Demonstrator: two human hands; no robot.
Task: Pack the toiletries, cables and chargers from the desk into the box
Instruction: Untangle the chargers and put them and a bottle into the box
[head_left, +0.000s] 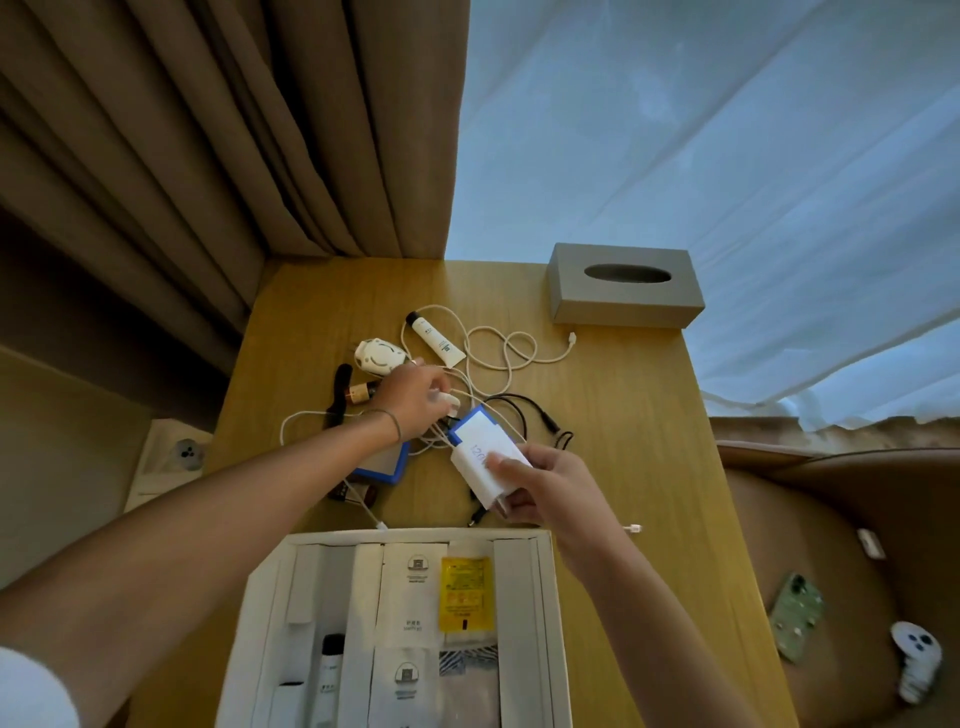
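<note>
The right hand (535, 480) grips the white charger (485, 462), long axis pointing toward the box (553, 613) just below; the left hand (415, 400) pinches a white cable (488, 358).

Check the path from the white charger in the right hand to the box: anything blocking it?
Nothing visible blocks it. The right hand holds the white charger just beyond the box, whose top is open. White cables trail behind the charger.

Both bare forearms reach forward over the counter. The left hand (415, 397) is stretched farther out, fingers curled and pinching a thin white cable (488, 358). The right hand (540, 491), nearer, grips a white rectangular plastic charger (485, 467), thumb on top.
</note>
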